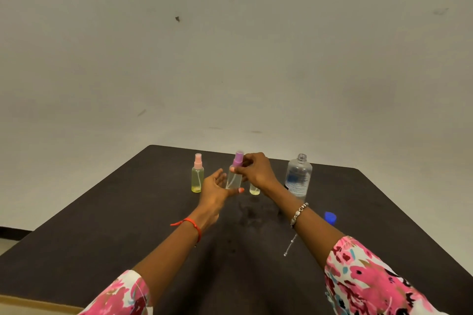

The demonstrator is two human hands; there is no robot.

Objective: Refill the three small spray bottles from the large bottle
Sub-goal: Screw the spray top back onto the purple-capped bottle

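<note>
Purple-topped bottle [234, 178] pinched in right grip [256, 171], left grip [215, 188] wide; three small sprays [197, 176], one large bottle [298, 179], far bench [143, 212] edge.

Toward the far edge of the table [102, 238], the left spray bottle [197, 176], middle spray bottle [234, 179] and right spray bottle [254, 190] are forming a row, with the large bottle [298, 176] standing to their right. The loose cap [330, 218] is lying nearer the person, right of the large bottle. The right hand [256, 170] is pinching the middle spray bottle's top, while the left hand [216, 188] is hovering just left of its base.
</note>
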